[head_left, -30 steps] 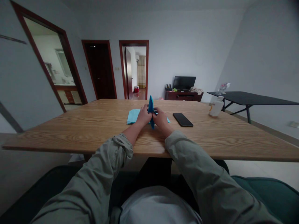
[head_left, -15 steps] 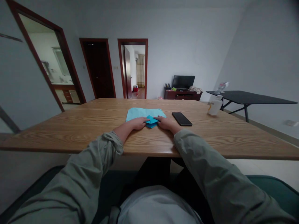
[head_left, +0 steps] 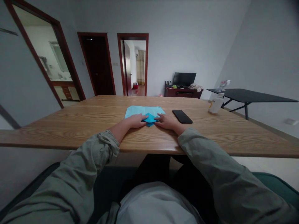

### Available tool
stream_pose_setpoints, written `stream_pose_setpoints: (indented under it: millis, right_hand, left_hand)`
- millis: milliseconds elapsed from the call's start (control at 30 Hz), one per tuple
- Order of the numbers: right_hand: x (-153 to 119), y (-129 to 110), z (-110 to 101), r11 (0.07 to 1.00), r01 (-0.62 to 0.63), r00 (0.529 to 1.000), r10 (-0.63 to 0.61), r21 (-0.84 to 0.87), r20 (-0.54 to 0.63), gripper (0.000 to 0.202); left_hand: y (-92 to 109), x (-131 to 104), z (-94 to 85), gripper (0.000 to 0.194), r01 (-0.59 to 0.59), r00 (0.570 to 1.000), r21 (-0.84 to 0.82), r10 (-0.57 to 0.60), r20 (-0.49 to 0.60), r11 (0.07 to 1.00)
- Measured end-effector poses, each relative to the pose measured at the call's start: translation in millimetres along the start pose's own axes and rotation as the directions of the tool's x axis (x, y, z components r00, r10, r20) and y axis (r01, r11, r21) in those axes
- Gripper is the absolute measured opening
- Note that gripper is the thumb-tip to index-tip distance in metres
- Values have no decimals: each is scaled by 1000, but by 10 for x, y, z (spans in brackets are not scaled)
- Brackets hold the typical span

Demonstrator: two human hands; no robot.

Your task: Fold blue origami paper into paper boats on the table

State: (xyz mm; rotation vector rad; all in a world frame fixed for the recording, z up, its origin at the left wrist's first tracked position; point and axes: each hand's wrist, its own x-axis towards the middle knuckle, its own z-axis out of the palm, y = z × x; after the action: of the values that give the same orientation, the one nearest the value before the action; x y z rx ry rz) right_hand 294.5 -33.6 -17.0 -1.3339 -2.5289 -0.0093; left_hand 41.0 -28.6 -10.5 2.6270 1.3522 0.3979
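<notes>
A small folded piece of bright blue paper [head_left: 150, 118] lies on the wooden table in front of me, with a pointed shape at its middle and a tip toward me. My left hand [head_left: 137, 121] has its fingers closed on the paper's left side. From the other side my right hand [head_left: 167, 121] grips the right corner, thumb near the front edge and fingers above. Both hands rest low against the tabletop. Beneath and behind the folded piece spreads a larger pale blue sheet [head_left: 144, 109], partly covered by the hands.
A black phone [head_left: 182, 116] lies on the wooden table [head_left: 98, 124] to the right of my right hand. Farther right stands a whitish plastic bottle [head_left: 216, 103]. Beyond are a black table [head_left: 249, 95] and a cabinet with a screen [head_left: 184, 79].
Both hands have moved slightly outward, and the folded blue paper looks wider and flatter between them. The whole view has shifted a little as the camera tilted down.
</notes>
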Motion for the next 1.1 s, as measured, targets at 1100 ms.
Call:
stream_pose_setpoints:
  millis: [1100]
  right_hand:
    - [308, -311, 172, 989, -124, 985, 133, 82, -108, 38]
  left_hand:
    - [-154, 515, 114, 65, 206, 917, -438, -329, -226, 875]
